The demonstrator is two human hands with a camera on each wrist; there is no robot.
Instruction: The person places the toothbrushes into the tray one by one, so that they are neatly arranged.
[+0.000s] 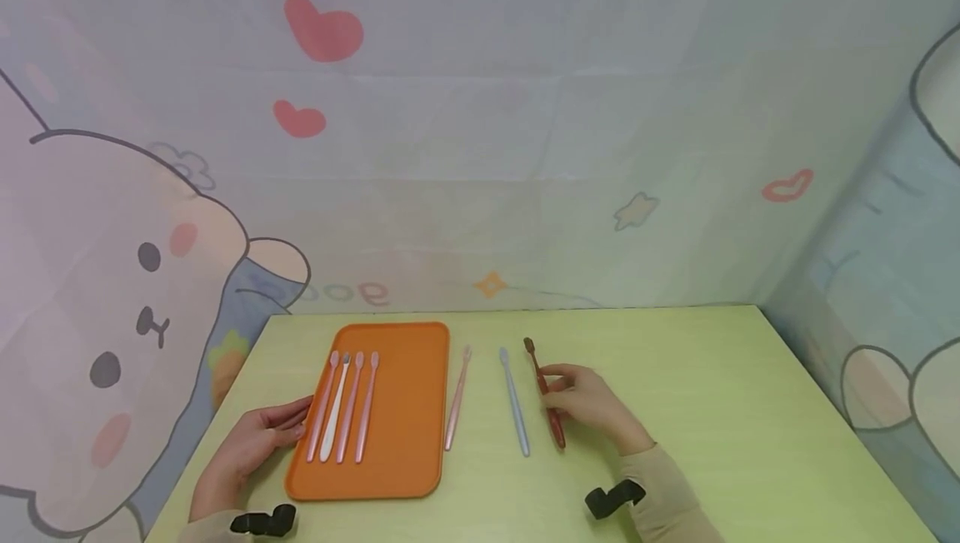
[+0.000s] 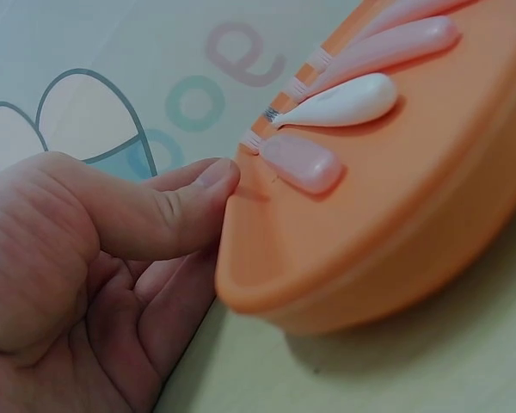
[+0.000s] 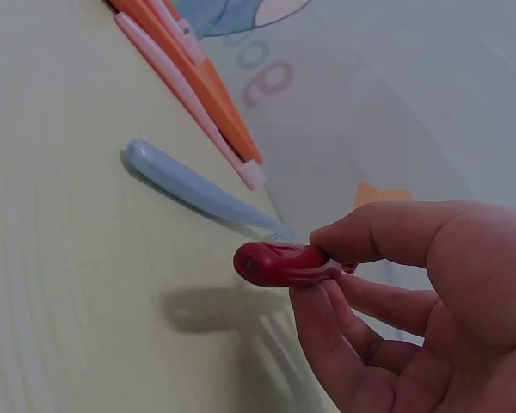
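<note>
My left hand (image 1: 251, 447) grips the left rim of an orange tray (image 1: 408, 410), thumb on the rim and fingers behind it. Three pink toothbrushes and one white toothbrush (image 1: 334, 418) lie side by side in the tray's left half; their handles point toward me. My right hand (image 1: 588, 401) pinches a dark red toothbrush (image 1: 553, 418) between thumb and fingers. In the right wrist view the end of its red handle (image 3: 275, 263) sticks out past the fingertips, above a shadow on the table.
On the pale green table (image 1: 720, 410), a pink toothbrush (image 1: 456, 406) lies just right of the tray. A light blue toothbrush (image 1: 515, 406) lies between it and the red one. Behind the table hangs a printed cloth backdrop (image 1: 480, 151).
</note>
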